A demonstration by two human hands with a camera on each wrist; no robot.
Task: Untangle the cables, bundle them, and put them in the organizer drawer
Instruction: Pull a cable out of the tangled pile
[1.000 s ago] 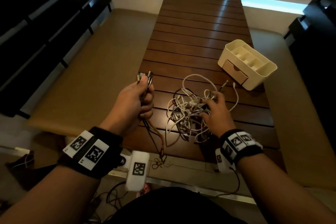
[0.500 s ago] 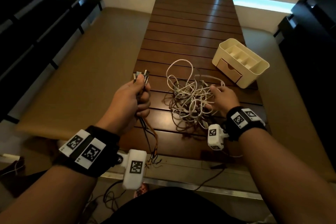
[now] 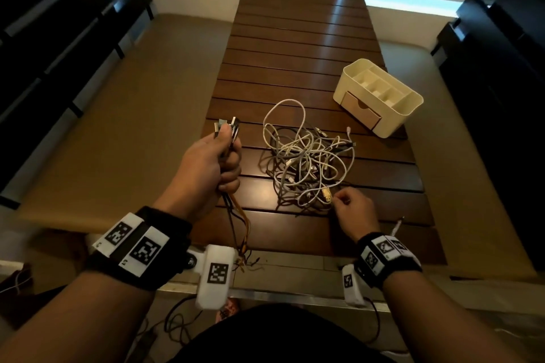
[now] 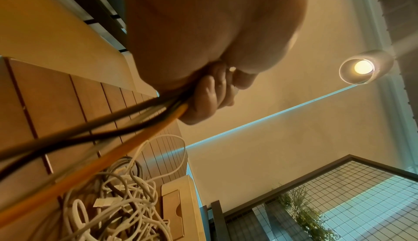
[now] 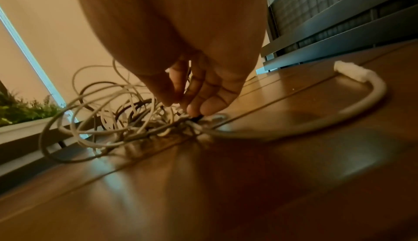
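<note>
The left hand [image 3: 211,162] grips a bunch of dark and orange cables [image 3: 236,215], while the right hand [image 3: 354,209] fingers [image 5: 199,105] pinch a dark cable [image 5: 196,117] at the tangled pile [image 3: 306,156] on the tabletop [image 3: 295,47].

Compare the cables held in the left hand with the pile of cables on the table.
The held cables are dark and orange, run side by side, and hang off the table edge from the left hand, connectors gathered above its grip. The pile is mostly white and grey, looped and knotted, and lies on the table with plugs scattered; the right hand picks at its near edge. Neither is in the organizer.
</note>
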